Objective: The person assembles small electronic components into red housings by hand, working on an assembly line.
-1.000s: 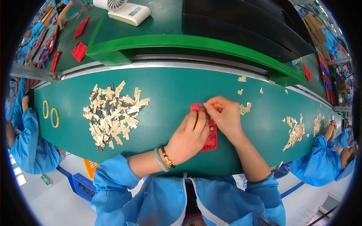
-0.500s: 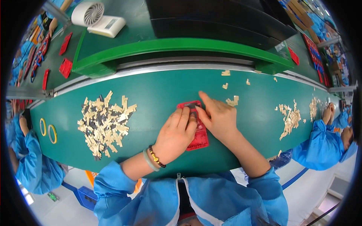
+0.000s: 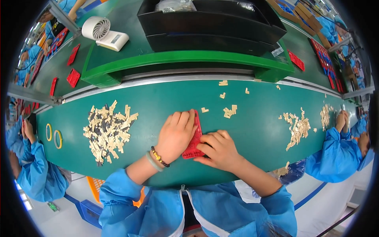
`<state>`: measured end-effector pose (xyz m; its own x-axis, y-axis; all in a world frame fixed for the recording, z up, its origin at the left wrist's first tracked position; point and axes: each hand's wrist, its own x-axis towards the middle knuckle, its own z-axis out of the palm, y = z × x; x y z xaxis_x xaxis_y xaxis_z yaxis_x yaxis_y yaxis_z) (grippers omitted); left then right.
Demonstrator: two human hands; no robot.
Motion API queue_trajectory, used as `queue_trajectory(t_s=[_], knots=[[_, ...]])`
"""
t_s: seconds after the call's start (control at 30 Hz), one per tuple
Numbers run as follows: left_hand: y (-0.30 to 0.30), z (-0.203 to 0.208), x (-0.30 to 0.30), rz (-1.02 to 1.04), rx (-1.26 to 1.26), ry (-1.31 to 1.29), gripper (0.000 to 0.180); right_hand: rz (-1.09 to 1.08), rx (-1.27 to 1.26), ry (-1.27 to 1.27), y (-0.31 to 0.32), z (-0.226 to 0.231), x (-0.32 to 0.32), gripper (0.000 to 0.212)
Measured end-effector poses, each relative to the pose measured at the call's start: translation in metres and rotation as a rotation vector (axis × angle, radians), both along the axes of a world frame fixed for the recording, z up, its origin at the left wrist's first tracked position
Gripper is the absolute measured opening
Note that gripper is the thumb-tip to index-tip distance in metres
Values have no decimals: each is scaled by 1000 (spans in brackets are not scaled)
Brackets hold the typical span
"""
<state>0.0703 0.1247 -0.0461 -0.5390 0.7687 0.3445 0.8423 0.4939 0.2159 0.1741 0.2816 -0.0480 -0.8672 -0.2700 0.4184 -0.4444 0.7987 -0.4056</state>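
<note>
At the centre of the frame, a red plastic part [image 3: 192, 148] is held two-handed: the left hand [image 3: 173, 134] covers its upper left side, and the curled right hand [image 3: 219, 149] grips its lower right edge. What the left palm hides, I cannot tell. In my judgement, uneven pressure could make the part slip; a careless left forearm could scatter the strip pile [image 3: 108, 132] at centre left.

A white fan [image 3: 112, 40] (near black trays [image 3: 209, 29]) sits on the green-edged shelf [image 3: 189, 58].
</note>
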Motion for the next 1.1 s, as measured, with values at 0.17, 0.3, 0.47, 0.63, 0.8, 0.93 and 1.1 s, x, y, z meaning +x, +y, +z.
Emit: queue_trajectory(t_s=[0.17, 0.3, 0.47, 0.63, 0.8, 0.93, 1.1], knots=[[-1, -1, -1, -5, -54, 131, 42, 68, 93, 49, -3, 1, 0, 32], [-15, 10, -4, 1, -77, -102, 53, 156, 123, 85, 1, 2, 0, 26], [-78, 16, -12, 337, 79, -229, 71, -66, 394, 186, 40, 6, -43, 19], [-52, 15, -9, 132, 59, -216, 65, -617, 484, -66, 88, 2, -147, 36], [-46, -7, -2, 81, -75, -225, 66, -245, 321, -78, 35, -26, -69, 65], [-57, -4, -1, 96, -163, -211, 68, -698, 424, -121, 136, -24, -27, 65], [-45, -7, 5, 126, -230, -126, 73, -1081, 484, -289, 231, -6, 50, 58]])
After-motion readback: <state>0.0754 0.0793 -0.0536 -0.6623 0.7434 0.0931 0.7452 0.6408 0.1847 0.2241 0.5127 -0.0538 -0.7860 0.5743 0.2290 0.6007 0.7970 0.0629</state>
